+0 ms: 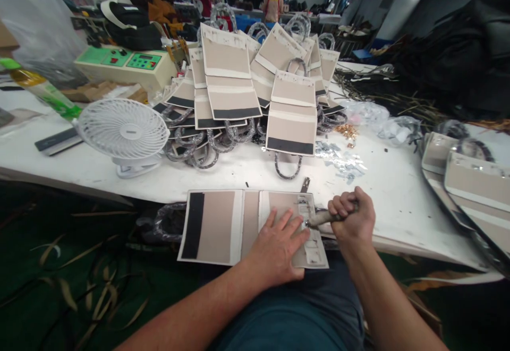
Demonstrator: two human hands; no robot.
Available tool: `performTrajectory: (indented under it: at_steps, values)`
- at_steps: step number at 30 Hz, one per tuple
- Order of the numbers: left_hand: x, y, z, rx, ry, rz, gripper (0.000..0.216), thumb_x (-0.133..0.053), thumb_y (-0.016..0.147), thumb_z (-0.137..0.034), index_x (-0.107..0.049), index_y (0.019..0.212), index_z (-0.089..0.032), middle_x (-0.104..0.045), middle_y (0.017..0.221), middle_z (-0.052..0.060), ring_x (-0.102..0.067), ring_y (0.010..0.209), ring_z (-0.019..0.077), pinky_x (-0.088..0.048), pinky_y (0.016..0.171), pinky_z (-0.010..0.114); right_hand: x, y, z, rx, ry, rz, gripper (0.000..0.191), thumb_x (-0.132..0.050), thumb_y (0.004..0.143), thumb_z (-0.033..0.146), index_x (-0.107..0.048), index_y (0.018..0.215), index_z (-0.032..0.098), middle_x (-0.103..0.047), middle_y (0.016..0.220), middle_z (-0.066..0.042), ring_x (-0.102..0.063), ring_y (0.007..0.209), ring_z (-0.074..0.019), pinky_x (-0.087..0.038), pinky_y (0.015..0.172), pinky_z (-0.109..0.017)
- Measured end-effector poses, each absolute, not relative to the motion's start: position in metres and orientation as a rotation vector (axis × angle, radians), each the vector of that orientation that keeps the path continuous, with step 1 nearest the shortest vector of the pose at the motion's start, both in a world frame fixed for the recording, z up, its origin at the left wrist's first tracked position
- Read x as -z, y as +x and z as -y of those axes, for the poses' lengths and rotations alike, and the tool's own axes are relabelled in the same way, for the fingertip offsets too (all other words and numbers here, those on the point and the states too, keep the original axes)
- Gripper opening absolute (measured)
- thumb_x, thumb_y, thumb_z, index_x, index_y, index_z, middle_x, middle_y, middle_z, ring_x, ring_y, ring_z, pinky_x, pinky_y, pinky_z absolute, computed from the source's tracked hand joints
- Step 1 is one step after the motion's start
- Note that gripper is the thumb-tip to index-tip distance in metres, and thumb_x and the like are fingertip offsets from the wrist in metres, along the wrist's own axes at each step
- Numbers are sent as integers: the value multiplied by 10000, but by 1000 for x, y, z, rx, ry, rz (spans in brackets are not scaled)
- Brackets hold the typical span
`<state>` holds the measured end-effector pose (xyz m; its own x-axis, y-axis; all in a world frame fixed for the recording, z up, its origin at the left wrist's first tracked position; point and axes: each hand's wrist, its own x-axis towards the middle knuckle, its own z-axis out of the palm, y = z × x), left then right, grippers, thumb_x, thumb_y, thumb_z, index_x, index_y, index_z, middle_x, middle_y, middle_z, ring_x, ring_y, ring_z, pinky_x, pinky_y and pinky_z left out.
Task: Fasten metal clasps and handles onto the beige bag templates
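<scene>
Wondering how that beige panel (252, 218) handles. Floppy? And where do you grab it?

Nah, I'd guess light and fairly stiff, with some give along the two pale seams. It's open flat in front of me at the table's near edge, above my lap; can't tell what's bearing it underneath. I'd hold it by the flat boards or edges, since the plastic-wrapped loop (165, 223) past its left end is probably slippery.

And your hands?

Left hand (281, 245) is spread wide, palm down on it, gripping nothing. Right hand (354, 215) is fisted around a grey-brown tool (322, 217), tip down by the metal fittings. Those could scratch, I reckon.

Setup?

White table (382, 191), smooth but littered: loose metal bits (342, 162), a heap of similar panels (292, 122), a white fan (123, 128). Green floor's covered in strip offcuts (105, 287). Busy workshop, co-worker (274, 3) at the back.
</scene>
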<state>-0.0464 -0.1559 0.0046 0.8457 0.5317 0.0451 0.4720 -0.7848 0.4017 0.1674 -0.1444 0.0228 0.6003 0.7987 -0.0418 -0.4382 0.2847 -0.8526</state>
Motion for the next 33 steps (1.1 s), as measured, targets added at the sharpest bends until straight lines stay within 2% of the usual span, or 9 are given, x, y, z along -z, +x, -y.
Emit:
performTrajectory:
  at_steps: [4,8,10,14,17,25,29,33]
  values:
    - [-3,-46,156,-257,2631,-771,834,-756,784,-582,-504,1509,-255,-420,1626,122,-269,1552,368,-66,1307,580,-33,140,144,-812,-1118,763,455,-688,920,440,-408,620,244,-360,503,84,-345,406,-95,-358,435,-255]
    - [-2,-46,158,-285,2618,-826,809,-800,728,-583,-574,1432,-254,-421,1595,147,-302,1526,371,-92,1305,581,-47,117,137,-782,-1458,1293,460,-675,921,513,-527,597,222,-513,520,25,-467,506,-127,-399,508,-265]
    - [-3,-47,158,-299,2616,-825,800,-812,711,-577,-591,1406,-250,-435,1574,152,-315,1510,380,-101,1302,590,-56,111,131,-843,-1492,1403,472,-686,902,530,-546,583,212,-522,505,25,-465,498,-123,-384,501,-258]
    - [-4,-50,160,-313,2630,-787,817,-811,713,-564,-560,1427,-258,-461,1543,146,-339,1486,384,-119,1296,598,-69,106,124,-972,-1430,1342,511,-661,912,569,-511,570,220,-498,445,35,-427,417,-112,-347,444,-254]
    - [-4,-52,161,-345,2621,-803,802,-819,702,-542,-567,1412,-267,-465,1549,142,-311,1504,386,-116,1292,610,-67,100,125,-989,-1441,1426,500,-661,907,553,-501,570,220,-493,464,34,-421,434,-112,-342,449,-252]
    - [-5,-52,158,-371,2598,-781,883,-805,704,-545,-524,1477,-223,-401,1617,165,-294,1517,397,-115,1298,602,-56,96,132,-791,-1499,1651,422,-615,884,389,-460,534,212,-435,527,31,-422,540,-116,-372,549,-256]
    - [-6,-55,158,-342,2617,-766,775,-779,738,-575,-587,1409,-239,-493,1533,156,-361,1479,389,-131,1290,605,-56,108,135,-851,-1487,1460,456,-631,923,423,-490,541,219,-489,491,24,-439,478,-120,-382,496,-265]
    - [-1,-55,158,-321,2646,-752,805,-768,757,-595,-559,1448,-240,-523,1493,172,-362,1486,398,-155,1273,627,-68,114,140,-846,-1216,1140,464,-674,938,419,-467,565,234,-454,482,43,-436,430,-114,-399,447,-263]
